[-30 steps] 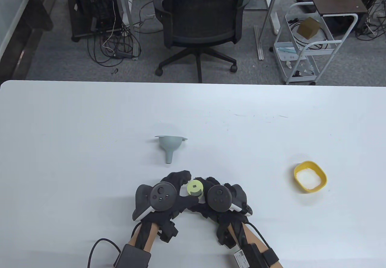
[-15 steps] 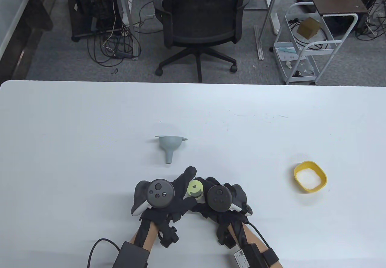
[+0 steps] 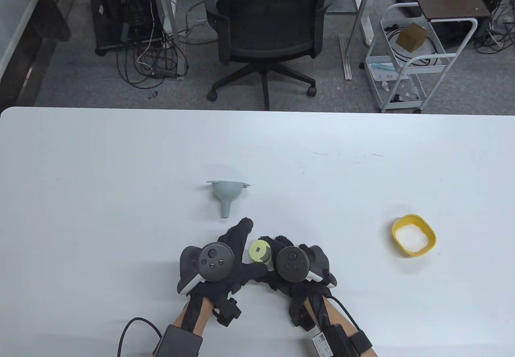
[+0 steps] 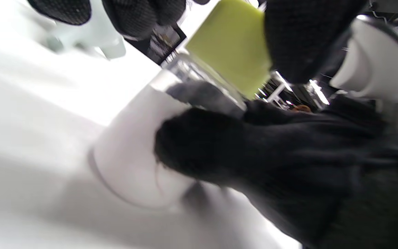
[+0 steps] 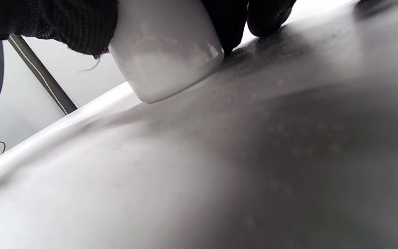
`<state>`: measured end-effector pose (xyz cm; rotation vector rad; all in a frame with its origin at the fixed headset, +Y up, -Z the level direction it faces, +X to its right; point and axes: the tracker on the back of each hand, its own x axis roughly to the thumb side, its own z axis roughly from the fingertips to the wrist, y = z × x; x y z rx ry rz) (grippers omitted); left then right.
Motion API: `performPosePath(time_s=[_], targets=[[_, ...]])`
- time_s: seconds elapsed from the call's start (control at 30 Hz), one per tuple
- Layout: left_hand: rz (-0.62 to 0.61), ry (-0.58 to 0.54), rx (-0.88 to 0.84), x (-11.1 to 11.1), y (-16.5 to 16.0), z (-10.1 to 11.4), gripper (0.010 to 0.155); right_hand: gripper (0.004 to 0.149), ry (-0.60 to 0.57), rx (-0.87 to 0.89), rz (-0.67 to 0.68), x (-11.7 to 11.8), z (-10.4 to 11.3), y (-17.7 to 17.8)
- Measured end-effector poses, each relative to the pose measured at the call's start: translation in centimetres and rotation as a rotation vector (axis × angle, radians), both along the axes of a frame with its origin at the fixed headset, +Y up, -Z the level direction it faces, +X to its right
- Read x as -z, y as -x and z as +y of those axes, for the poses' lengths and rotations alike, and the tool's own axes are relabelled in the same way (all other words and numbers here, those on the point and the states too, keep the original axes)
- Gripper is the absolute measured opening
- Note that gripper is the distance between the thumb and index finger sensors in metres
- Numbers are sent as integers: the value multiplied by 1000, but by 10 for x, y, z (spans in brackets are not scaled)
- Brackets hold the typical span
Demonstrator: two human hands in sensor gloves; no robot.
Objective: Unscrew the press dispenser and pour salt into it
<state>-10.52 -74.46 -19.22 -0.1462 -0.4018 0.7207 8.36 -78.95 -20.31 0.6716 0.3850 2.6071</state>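
Surface: white table (image 3: 120, 172), near edge.
Dispenser: upright white-bodied, lime-green-capped press dispenser (image 3: 260, 251) stood between both hands.
Right hand (image 3: 295, 264): wrapped the body.
Left hand (image 3: 225, 260): fingers at the cap.

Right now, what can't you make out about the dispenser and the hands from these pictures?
- Table view: the dispenser's body is hidden by the left hand and right hand; only its green cap shows.
- Left wrist view: blur hides whether the cap has loosened.
- Right wrist view: the cap is cut off by the top edge; only the white base shows.
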Motion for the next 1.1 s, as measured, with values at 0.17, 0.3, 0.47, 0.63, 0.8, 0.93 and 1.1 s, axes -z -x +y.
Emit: performPosePath(time_s=[0.17,0.3,0.47,0.63,0.8,0.93,1.1], targets=[[-41,34,-42,2,0,-3,104,92,0,0,0,0,0,0],[-14,17,12,2,-1,-5,100,92,0,0,0,0,0,0],[50,1,21,0,-2,-7,100,92,0,0,0,0,0,0],[152,-47,74,-5,-11,-8,94,92,1,-2,2,0,0,0],[175,-74,87,-8,-12,-5,90,93,2,-2,2,0,0,0],[157,-59,48,-6,-7,-2,90,92,2,-2,2,0,0,0],[141,-47,-74,-4,4,10,90,93,3,-4,2,0,0,0]])
